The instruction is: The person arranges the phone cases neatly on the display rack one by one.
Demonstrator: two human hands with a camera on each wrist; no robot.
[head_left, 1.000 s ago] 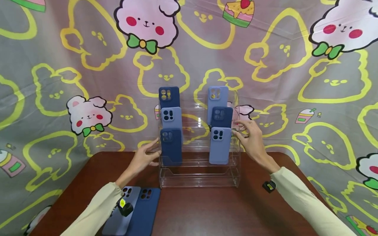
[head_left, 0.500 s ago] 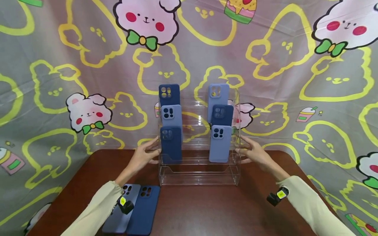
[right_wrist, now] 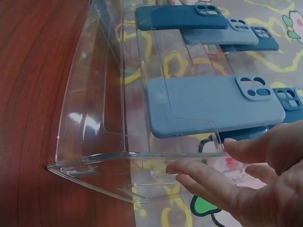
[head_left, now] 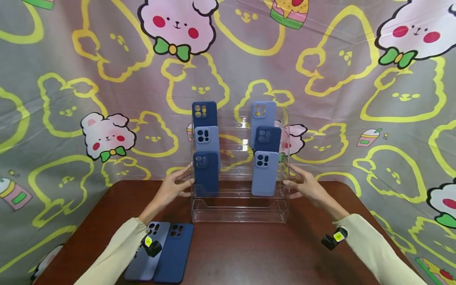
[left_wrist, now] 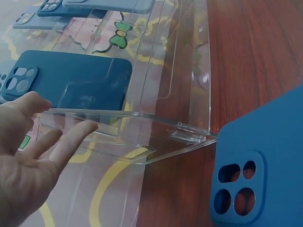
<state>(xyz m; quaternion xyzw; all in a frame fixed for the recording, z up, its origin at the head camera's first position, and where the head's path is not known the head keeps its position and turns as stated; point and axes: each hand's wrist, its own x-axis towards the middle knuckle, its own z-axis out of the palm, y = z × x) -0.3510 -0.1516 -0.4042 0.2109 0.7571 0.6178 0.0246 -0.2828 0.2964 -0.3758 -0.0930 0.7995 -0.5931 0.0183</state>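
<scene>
A clear tiered acrylic display stand [head_left: 239,217] stands upright on the table. On its left side are a dark blue phone case [head_left: 207,180], a light blue one [head_left: 211,139] and another dark blue one [head_left: 204,109], stepped upward. The right side holds a light blue case [head_left: 264,181], a dark blue case [head_left: 269,138] and a light blue case [head_left: 263,109]. My left hand [head_left: 170,190] touches the stand's left side panel, fingers extended and thumb near the front edge. Opposite it, my right hand [head_left: 309,187] touches the right panel with extended fingers, thumb near the edge.
Two more phone cases, one greyish blue [head_left: 142,271] and one dark blue [head_left: 174,257], lie flat on the brown wooden table [head_left: 242,257] beside my left forearm. A patterned cloth [head_left: 228,47] with cartoon animals hangs behind the table.
My right hand has dropped from beside the right-hand cases to the lower right side panel, then stayed there. My left hand stays at the left panel; the cases keep their slots.
</scene>
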